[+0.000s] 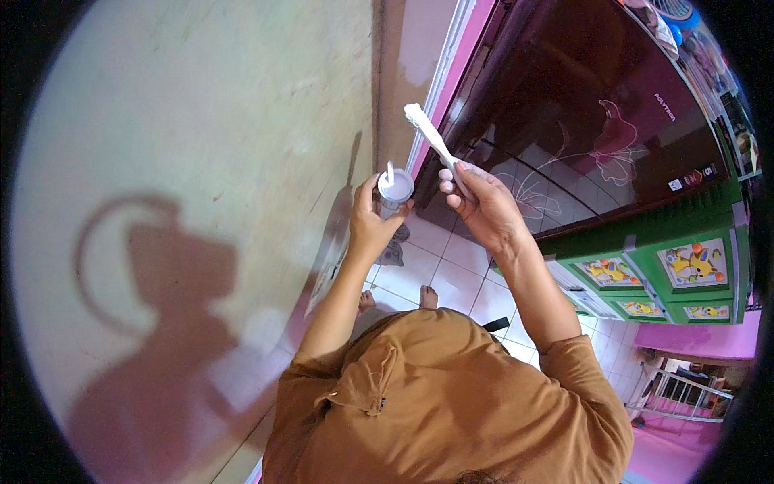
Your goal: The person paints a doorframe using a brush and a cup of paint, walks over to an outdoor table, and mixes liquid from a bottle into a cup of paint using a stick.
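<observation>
My left hand [369, 224] is closed round a small clear cup [389, 209] with white stuff inside, held upright in front of me. A short white strip [390, 173] stands up at the cup's far rim; what it is, I cannot tell. To the right, my right hand [489, 208] grips the lower handle of a white brush [432, 139]. The brush points up and to the left, its ragged tip coated in white. Its head is apart from the cup, above and slightly right of it. My fingers hide the handle's lower end.
A pale, patchy wall [266, 105] with my shadow on it runs along the left. Beyond the hands stands a white and pink frame [447, 73]. On the right are a dark red refrigerator [556, 89] and a green cabinet [637, 262]. White tiles [459, 282] cover the floor.
</observation>
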`<state>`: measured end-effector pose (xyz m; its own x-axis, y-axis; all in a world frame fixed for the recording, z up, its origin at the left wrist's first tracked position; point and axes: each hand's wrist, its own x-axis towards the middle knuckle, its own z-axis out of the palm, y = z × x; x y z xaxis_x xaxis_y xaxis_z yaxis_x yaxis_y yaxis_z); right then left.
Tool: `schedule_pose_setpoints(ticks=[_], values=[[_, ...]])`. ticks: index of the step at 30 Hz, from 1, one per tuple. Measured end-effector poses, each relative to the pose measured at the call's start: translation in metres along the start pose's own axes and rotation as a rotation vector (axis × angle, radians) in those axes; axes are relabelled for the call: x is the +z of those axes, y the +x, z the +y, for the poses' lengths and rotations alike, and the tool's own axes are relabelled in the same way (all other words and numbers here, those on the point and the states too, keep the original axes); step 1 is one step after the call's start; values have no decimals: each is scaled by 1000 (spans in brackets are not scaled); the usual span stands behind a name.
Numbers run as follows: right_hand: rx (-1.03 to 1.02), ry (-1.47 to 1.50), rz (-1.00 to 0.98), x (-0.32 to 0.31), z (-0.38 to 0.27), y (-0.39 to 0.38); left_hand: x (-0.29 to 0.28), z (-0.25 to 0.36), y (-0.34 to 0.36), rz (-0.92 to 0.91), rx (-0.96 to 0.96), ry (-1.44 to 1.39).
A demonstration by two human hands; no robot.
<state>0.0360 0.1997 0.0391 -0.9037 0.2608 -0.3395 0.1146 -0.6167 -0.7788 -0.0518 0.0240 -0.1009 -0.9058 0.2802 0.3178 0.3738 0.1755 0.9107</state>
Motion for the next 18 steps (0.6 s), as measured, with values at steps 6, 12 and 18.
schedule_pose_setpoints(ticks=[6, 12, 18], values=[[39, 8, 42, -3, 11, 18, -19, 4, -32, -44, -11, -65], [75, 8, 147, 11, 13, 33, -33, 1, -65, -34, -9, 16], [-128, 48, 170, 31, -10, 39, -40, -5, -82, -58, -36, 8]])
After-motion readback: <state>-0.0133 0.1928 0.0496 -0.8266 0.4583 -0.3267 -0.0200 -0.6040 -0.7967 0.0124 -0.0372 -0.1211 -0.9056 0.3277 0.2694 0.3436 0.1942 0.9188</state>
